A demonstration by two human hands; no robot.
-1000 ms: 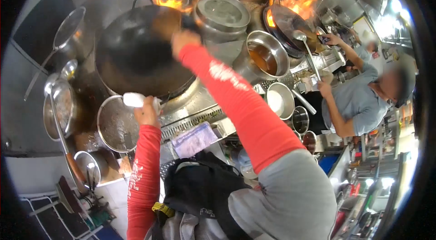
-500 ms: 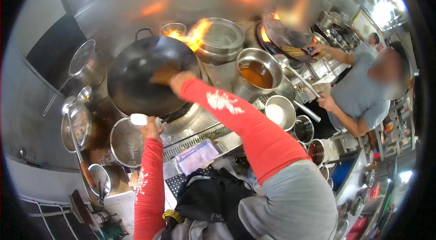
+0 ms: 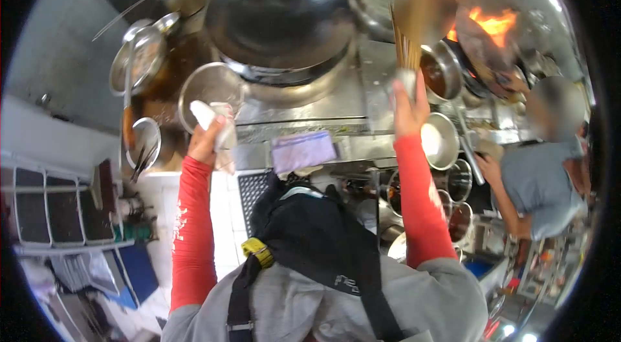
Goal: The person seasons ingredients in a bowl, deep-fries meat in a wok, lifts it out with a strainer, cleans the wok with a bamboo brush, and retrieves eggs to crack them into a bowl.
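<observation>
A white folded cloth (image 3: 224,127) is bunched in my left hand (image 3: 206,139), whose fingers are closed round it. This hand is just in front of a round strainer-like pan (image 3: 208,86). My right hand (image 3: 409,112) grips the pale handle of a bamboo wok brush (image 3: 406,51). The brush stands upright, its bristles pointing away from me, and its upper part is blurred. A large black wok (image 3: 278,22) sits on the burner between and beyond my hands. Its inside looks dark and bare, with a few shiny spots.
Flames (image 3: 495,25) rise at a second wok, where a co-worker (image 3: 540,177) in grey holds a long-handled tool. Right of centre stand a pot of brown liquid (image 3: 442,70) and a pot with white contents (image 3: 440,141). A purple cloth (image 3: 304,150) lies on the front edge.
My right hand has come out of the wok and swung right with the brush. My left hand, with the cloth, has left the wok's rim. The view has shifted; flames now show at the second wok.
</observation>
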